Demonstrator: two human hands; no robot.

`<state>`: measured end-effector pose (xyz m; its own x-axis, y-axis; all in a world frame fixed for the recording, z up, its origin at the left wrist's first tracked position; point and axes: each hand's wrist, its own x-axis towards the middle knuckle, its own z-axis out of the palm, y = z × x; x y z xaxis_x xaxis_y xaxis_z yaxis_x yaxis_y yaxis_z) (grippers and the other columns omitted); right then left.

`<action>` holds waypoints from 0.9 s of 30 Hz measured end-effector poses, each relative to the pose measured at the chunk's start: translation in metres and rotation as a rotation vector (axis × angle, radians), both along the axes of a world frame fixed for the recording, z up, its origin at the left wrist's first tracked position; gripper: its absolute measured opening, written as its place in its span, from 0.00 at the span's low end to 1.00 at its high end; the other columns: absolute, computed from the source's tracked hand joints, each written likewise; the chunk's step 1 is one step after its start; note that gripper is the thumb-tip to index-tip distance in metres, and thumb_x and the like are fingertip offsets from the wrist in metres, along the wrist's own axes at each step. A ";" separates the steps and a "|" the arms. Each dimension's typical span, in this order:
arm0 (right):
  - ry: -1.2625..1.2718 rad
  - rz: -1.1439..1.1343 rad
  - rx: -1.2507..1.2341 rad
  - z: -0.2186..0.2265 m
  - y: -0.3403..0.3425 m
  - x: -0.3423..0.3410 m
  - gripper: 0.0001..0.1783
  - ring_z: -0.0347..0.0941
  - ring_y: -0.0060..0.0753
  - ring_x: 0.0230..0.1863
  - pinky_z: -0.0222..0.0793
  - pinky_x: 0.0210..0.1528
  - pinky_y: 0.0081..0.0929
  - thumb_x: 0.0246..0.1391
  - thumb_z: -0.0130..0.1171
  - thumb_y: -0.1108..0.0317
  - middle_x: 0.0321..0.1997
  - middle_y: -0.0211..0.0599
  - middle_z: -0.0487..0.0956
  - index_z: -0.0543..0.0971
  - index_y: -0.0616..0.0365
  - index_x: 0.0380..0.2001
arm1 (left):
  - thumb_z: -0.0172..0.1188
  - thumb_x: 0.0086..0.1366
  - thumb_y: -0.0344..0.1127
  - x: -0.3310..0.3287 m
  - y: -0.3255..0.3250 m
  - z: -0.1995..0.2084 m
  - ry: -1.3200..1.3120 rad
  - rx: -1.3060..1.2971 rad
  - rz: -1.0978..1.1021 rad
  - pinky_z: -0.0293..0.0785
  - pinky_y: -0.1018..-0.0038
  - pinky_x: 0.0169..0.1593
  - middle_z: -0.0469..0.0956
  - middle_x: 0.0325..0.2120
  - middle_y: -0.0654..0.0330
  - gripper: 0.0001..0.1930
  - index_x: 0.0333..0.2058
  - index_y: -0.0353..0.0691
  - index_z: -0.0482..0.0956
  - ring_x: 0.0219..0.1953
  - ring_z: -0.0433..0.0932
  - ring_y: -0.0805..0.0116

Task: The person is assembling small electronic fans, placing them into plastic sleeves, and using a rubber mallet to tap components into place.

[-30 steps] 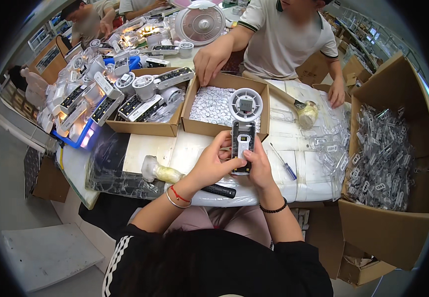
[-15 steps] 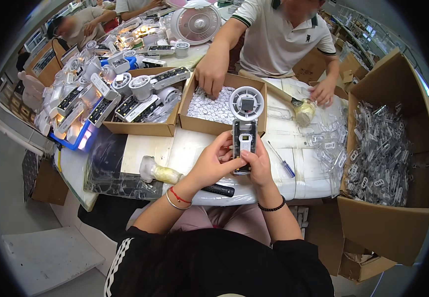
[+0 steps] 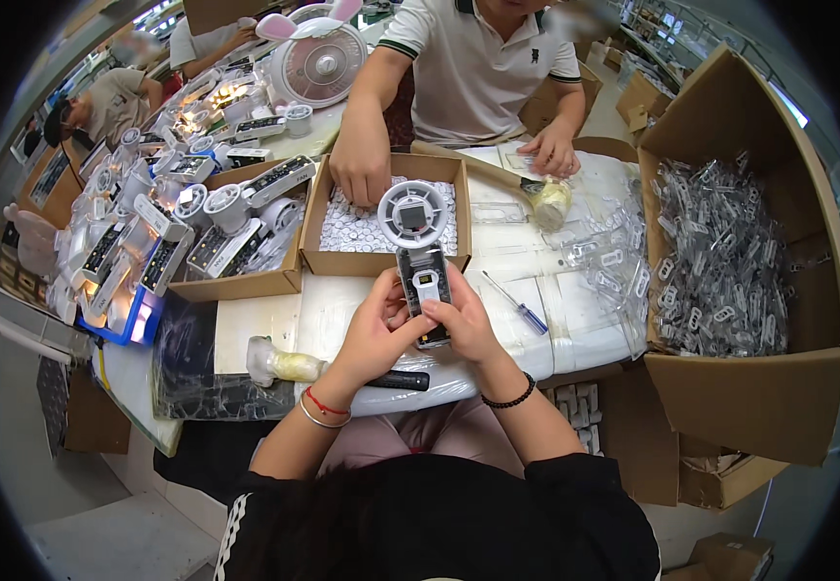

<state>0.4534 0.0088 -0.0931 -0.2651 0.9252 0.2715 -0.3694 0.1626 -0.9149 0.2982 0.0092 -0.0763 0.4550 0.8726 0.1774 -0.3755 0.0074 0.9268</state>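
- First, at the left, a blue bin [image 3: 120, 339] is holding piled fan units; beside it an open carton [image 3: 246, 285] is keeping more upright and stacked, presumably for easy picking.
- Nearer, a mallet [image 3: 296, 366] is lying on the surface [image 3: 328, 308], its black handle passing beneath the left wrist, probably laid there to be close.
- Farther off, a co-worker's hand [image 3: 360, 174] is hanging over white discs [image 3: 342, 228] in a shallow box [image 3: 381, 263]; whether it is pinching one, I cannot tell.
- The left hand [image 3: 370, 324] is clasping a handheld fan [image 3: 423, 266], thumb lying across its lower front.
- Between both hands, the fan is pointing its round head away, display upward, likely for reading.
- The right hand [image 3: 466, 327] is gripping the opposite side, thumb pressing the front, apparently for steadiness.
- Farther right, a screwdriver [image 3: 525, 311] is lying within reach.
- Rightmost, a big carton [image 3: 740, 407] is containing clear plastic parts [image 3: 725, 261], its open top seemingly giving access.
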 end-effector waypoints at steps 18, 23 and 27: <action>-0.139 -0.518 0.085 0.013 -0.008 0.034 0.20 0.73 0.20 0.35 0.72 0.38 0.20 0.56 0.58 0.73 0.39 0.31 0.76 0.70 0.63 0.52 | 0.64 0.57 0.32 -0.029 -0.049 0.033 0.789 0.919 0.430 0.74 0.66 0.50 0.75 0.50 0.49 0.20 0.49 0.38 0.75 0.47 0.78 0.55; -0.419 -0.841 0.179 0.011 -0.012 0.111 0.22 0.71 0.17 0.36 0.68 0.39 0.17 0.54 0.63 0.70 0.39 0.29 0.78 0.74 0.65 0.51 | 0.65 0.53 0.30 -0.088 -0.068 0.033 0.809 0.790 0.537 0.72 0.65 0.52 0.78 0.45 0.51 0.14 0.40 0.37 0.79 0.49 0.76 0.52; -0.812 -0.816 -0.021 -0.006 0.007 0.133 0.14 0.73 0.20 0.31 0.67 0.35 0.19 0.54 0.63 0.64 0.31 0.29 0.82 0.81 0.61 0.40 | 0.66 0.51 0.30 -0.114 -0.084 0.028 1.005 0.860 0.658 0.66 0.62 0.57 0.78 0.45 0.54 0.14 0.39 0.39 0.80 0.51 0.75 0.53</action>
<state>0.5860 0.0162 -0.0987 0.3254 0.9039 0.2775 0.5387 0.0640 -0.8400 0.1840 -0.0750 -0.0484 0.2701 0.7589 0.5925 0.6950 -0.5796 0.4256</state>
